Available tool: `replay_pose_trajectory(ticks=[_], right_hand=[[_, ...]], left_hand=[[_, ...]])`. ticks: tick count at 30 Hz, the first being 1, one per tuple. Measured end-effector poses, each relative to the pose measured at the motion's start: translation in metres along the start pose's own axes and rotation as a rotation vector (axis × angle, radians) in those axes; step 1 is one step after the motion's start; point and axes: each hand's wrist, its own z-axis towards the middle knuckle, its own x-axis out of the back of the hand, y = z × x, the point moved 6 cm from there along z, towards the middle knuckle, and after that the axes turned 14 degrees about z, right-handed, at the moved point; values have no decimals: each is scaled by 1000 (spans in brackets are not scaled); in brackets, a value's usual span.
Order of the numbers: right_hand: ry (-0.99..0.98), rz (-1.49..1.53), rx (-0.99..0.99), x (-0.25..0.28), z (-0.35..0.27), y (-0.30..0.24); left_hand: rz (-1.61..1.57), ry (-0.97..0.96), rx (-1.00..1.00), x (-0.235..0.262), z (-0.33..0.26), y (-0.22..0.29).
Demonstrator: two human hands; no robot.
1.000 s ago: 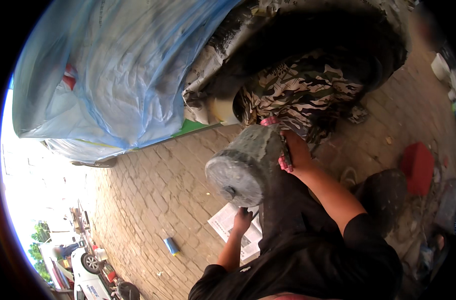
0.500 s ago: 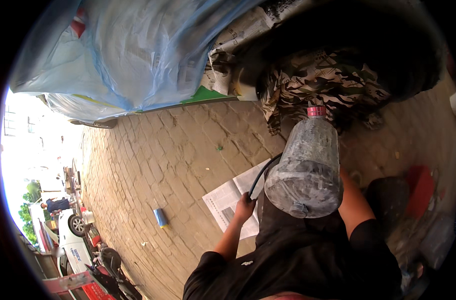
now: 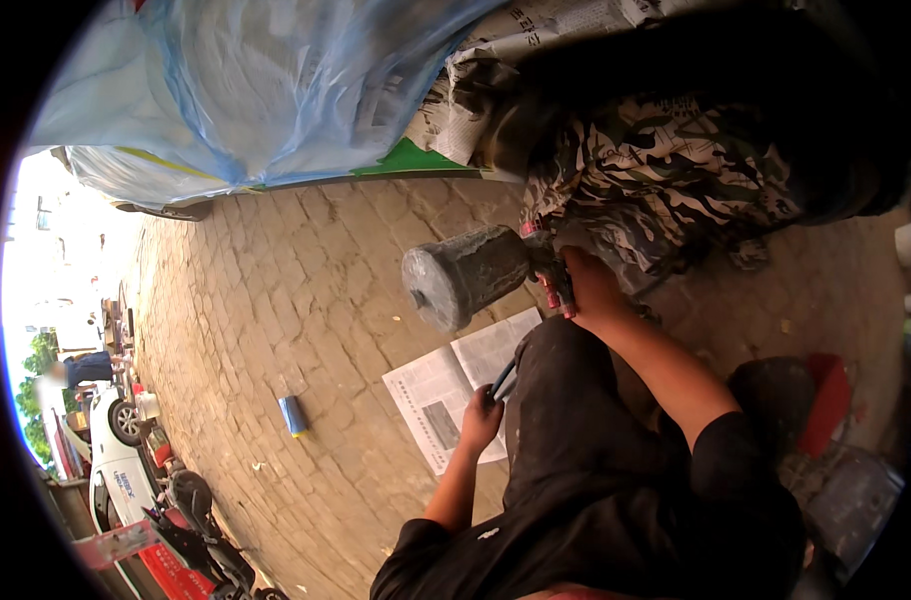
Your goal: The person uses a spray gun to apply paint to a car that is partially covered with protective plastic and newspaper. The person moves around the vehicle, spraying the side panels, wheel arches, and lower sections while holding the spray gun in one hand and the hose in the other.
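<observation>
Big grey plastic bottle (image 3: 468,275) up in air, lying on side, bottom end toward camera, over brick ground (image 3: 276,300). Right hand (image 3: 588,290) wrapped tight round neck end by red cap. Left hand (image 3: 481,420) closed round dark hose (image 3: 504,380), low by lap. Open newspaper (image 3: 446,390) on bricks just under. Small blue can (image 3: 294,415) lying apart.

Step looks like: tipping or shaking bottle. Next move needs firm hold on neck, hose end kept near.

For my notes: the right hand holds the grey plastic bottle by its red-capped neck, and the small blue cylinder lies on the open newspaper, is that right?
Not quite. The head view shows the small blue cylinder on the bare brick paving, left of the open newspaper. The right hand does hold the grey plastic bottle by its red-capped neck.
</observation>
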Motion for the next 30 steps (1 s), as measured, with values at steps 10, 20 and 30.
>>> replay_pose_trajectory(ticks=[10, 20, 30], right_hand=[[228, -81, 312, 46, -14, -108], [72, -234, 181, 17, -7, -134], [60, -263, 161, -11, 9, -106]], left_hand=[[39, 65, -10, -17, 11, -49], [-77, -35, -16, -3, 15, 5], [-145, 6, -12, -8, 13, -26]])
